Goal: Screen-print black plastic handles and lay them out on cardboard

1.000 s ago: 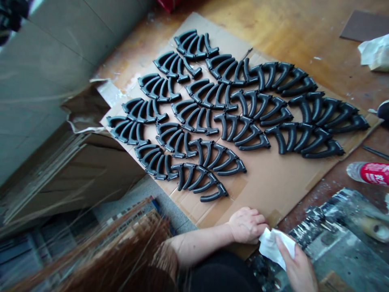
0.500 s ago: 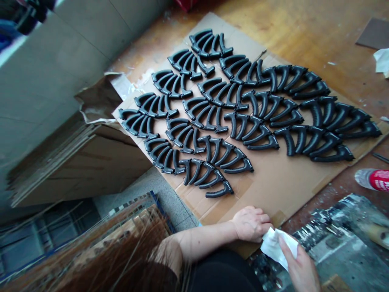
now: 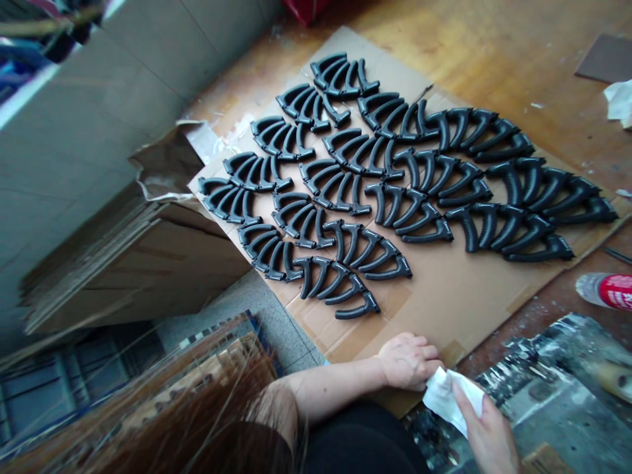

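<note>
Handles (image 3: 424, 234) solid black, many with thin white marking on end; set in repeating fans, scallop pattern across tan cardboard sheet (image 3: 474, 293). Darker brown tape (image 3: 390, 322) toward sheet's near end. Cloth (image 3: 451, 398) plain white. Bench (image 3: 444, 46) orange-brown, mottled, white flecks, more golden toward far edge. Near bench's right edge: bottle (image 3: 609, 290) red, white lettering, pale end; dark brown panel (image 3: 605, 59) beyond. Board (image 3: 557, 408) grey-green, streaked black and white. Wall (image 3: 162, 59) grey, thin dark lines. Floor (image 3: 266, 313) speckled grey. Clothing (image 3: 368, 444) plain black.
</note>
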### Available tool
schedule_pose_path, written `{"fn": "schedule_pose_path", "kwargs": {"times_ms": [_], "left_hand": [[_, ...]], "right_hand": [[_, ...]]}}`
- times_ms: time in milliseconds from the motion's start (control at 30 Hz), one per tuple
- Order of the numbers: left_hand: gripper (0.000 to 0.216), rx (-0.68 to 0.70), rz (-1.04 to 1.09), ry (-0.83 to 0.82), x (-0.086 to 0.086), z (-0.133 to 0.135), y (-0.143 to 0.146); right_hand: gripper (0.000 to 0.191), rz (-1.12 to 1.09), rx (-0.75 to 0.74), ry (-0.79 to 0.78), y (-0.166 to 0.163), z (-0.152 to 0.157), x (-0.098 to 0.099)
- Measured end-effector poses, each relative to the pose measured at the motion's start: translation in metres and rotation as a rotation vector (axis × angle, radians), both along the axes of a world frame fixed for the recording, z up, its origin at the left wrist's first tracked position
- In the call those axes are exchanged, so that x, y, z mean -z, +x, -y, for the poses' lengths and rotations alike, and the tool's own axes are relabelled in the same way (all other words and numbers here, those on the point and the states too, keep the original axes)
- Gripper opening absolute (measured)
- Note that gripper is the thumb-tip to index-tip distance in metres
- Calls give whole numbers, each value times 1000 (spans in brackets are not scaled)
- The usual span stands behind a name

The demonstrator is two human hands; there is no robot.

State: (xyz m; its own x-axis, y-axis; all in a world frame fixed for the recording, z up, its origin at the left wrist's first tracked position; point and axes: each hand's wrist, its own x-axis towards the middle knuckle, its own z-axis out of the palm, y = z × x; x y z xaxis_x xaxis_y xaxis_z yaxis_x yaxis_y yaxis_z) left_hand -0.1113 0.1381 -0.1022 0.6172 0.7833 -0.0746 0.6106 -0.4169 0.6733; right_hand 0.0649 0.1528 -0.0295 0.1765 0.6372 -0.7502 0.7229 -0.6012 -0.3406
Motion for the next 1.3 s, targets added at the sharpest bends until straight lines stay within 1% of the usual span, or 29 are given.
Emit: {"fn": "schedule_pose_path", "kwargs": {"times_ms": [133,333,433,500,600,667,733,833,933,1033,1133,1200,1300], "left_hand": [[25,-14,9,-17,0,0,0],[23,-36,19,5,2,1,1],[22,-73,-8,-8,1,4,3],[19,-121,-13,-3,0,6,4],[13,-204,30,38,-1,0,4],[12,-251,50,74,-6,-14,3],[16,-307,42,113,-13,-40,3],[31,-396,8,200,-26,-96,8],[44,-468,-71,287,-34,-157,23],[51,-537,-191,272,-36,-203,42],[52,-588,-260,239,-35,-226,57],[52,-617,-271,228,-34,-230,62],[55,-649,-266,217,-32,-227,62]], "right_hand": [[45,-9,5,21,1,1,0],[54,-70,30,19,7,6,9],[55,-172,114,42,8,10,11],[56,-246,189,66,7,13,11],[55,-326,291,96,4,13,7],[54,-377,360,109,1,13,3],[54,-442,429,119,-1,12,-2],[56,-512,501,121,-3,12,-6],[59,-489,515,152,-2,15,-2],[59,-477,512,201,-1,19,3],[57,-531,521,197,-1,21,3],[57,-539,524,195,-1,21,2],[58,-487,514,223,0,21,0]]}}
